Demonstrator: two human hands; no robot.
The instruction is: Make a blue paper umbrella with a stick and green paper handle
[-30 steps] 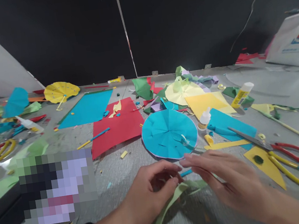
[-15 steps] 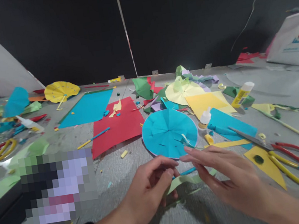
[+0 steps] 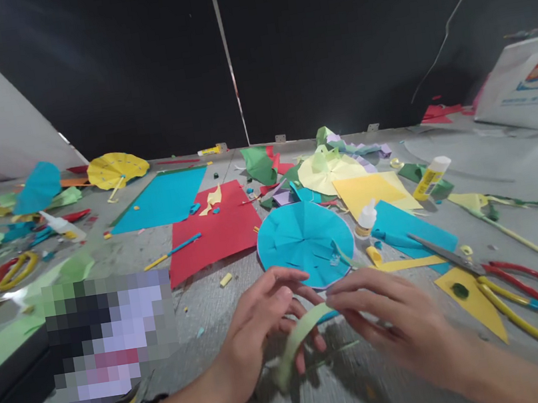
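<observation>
On the grey counter (image 3: 495,161) lies a pleated, round blue paper disc (image 3: 300,240). Nearer, the right hand (image 3: 396,307) pinches a curved pale-green paper strip (image 3: 299,336); it arcs past the loosely curled left hand (image 3: 252,322), whose grip I cannot tell.

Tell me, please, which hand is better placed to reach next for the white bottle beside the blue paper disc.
Probably the right hand: it is nearer to the white bottle than the left hand. However, it seems to hold one end of the green paper strip.
</observation>
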